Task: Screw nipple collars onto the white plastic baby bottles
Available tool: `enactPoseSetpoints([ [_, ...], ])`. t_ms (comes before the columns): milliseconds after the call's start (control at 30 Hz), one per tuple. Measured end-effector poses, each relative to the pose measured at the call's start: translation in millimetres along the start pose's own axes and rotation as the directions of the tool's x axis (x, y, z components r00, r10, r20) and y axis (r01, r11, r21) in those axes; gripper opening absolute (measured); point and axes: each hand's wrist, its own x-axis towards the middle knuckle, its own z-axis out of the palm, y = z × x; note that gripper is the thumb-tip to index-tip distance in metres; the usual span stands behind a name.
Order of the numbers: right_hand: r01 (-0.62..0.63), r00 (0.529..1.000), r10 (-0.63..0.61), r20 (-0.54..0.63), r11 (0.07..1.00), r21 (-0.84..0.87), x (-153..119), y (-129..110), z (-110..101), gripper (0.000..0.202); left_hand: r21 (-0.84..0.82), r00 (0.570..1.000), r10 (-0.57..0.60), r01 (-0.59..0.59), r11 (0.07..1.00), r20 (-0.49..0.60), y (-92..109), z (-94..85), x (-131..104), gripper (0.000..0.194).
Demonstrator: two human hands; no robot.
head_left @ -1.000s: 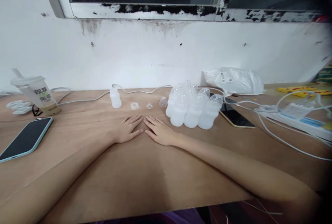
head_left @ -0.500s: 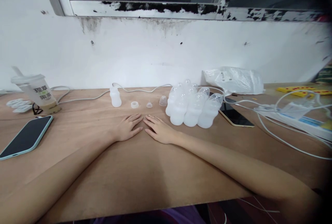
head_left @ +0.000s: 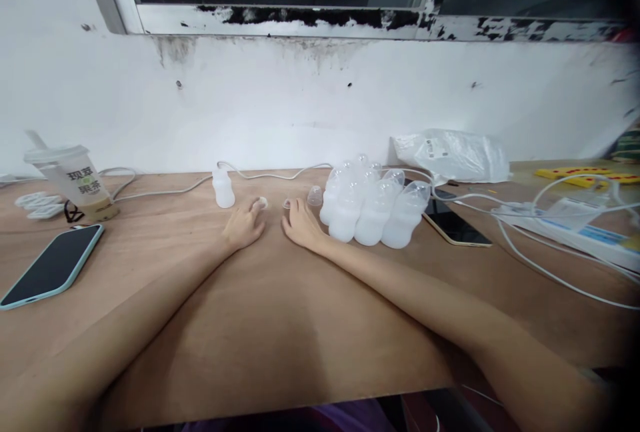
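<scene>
Both hands out over the wooden counter (head_left: 270,332), palms down, forearms coming in from the two lower corners. Left hand (head_left: 243,224): fingers (head_left: 247,209) partly curled and close together, thumb set apart from them, a gap showing in between; the fingertips are at the white ring (head_left: 263,203), covering part of it. Touching or just beside it, probable grip or not: can't tell. Right hand (head_left: 303,224): fingers bent and bunched, thumb apart on the inner side, tips at the small clear teat (head_left: 287,203), which is mostly hidden (only its left edge shows), so can't tell whether it's pinched. Hands well clear of each other, thumbs facing across bare wood. Clear dome cap (head_left: 315,196) stands on the counter just right of the right fingers, apart from them. One white bottle (head_left: 223,189) upright, left of the ring, near the left hand, not touched. Cluster of capped bottles (head_left: 370,212) packed close together to the right of the cap, right hand near but not holding any. Further out: lidded drink cup (head_left: 83,182) and teal-cased phone (head_left: 53,265) at left; crumpled plastic bag (head_left: 450,155) against the wall and dark phone (head_left: 457,222) at right.
</scene>
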Motion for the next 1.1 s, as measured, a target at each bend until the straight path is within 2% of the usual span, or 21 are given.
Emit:
enactPoseSetpoints([
  [100, -0.198, 0.980, 0.199, 0.023, 0.979, -0.055, 23.3, -1.0, 12.4, 0.049, 0.037, 0.992, -0.125, 0.124, 0.992, 0.018, -9.2, 9.3, 20.6, 0.053],
  [200, -0.259, 0.959, 0.265, 0.099, 0.963, -0.073, 37.5, -1.6, 18.0, 0.036, 0.010, 0.974, -0.200, 0.200, 0.980, 0.102, -13.0, 14.0, 33.5, 0.050],
  [333, -0.169, 0.975, 0.175, 0.139, 0.984, -0.050, 34.1, -4.7, 13.4, 0.026, -0.010, 0.979, -0.163, 0.165, 0.986, 0.125, -5.9, 11.1, 28.4, 0.040],
  [467, -0.078, 0.987, 0.080, 0.141, 0.997, -0.018, 9.5, -7.6, 0.3, 0.025, -0.036, 0.983, -0.116, 0.123, 0.992, 0.139, 13.0, 0.6, 2.3, 0.039],
  [533, -0.039, 0.989, 0.039, 0.143, 0.999, 0.000, -5.3, -6.8, -7.2, 0.023, -0.091, 0.989, -0.056, 0.069, 0.993, 0.138, 22.2, -4.9, -10.7, 0.037],
  [633, 0.039, 0.990, -0.047, 0.134, 0.998, 0.058, -22.2, -4.1, -17.5, 0.023, -0.155, 0.987, -0.008, 0.033, 0.987, 0.157, 29.2, -9.7, -21.7, 0.035],
  [800, 0.107, 0.992, -0.117, 0.043, 0.976, 0.190, -27.2, -1.4, -25.3, 0.028, -0.265, 0.998, -0.062, 0.066, 0.962, 0.024, 25.0, -12.1, -20.7, 0.037],
  [867, 0.115, 0.992, -0.125, 0.019, 0.955, 0.272, -25.0, 0.2, -24.7, 0.026, -0.378, 0.996, -0.093, 0.088, 0.921, 0.006, 23.3, -14.7, -19.4, 0.041],
  [933, 0.104, 0.994, -0.110, -0.007, 0.923, 0.369, -22.5, 3.3, -22.6, 0.024, -0.530, 0.993, -0.119, 0.116, 0.840, 0.029, 22.7, -17.5, -18.8, 0.045],
  [1033, 0.023, 0.999, -0.005, -0.037, 0.864, 0.504, -18.8, 9.4, -17.9, 0.024, -0.753, 0.977, -0.168, 0.210, 0.624, 0.133, 21.0, -17.7, -18.0, 0.047],
  [1100, -0.055, 0.996, 0.082, -0.018, 0.806, 0.590, -16.5, 13.0, -14.3, 0.027, -0.832, 0.962, -0.198, 0.261, 0.490, 0.186, 17.8, -14.3, -16.9, 0.046],
])
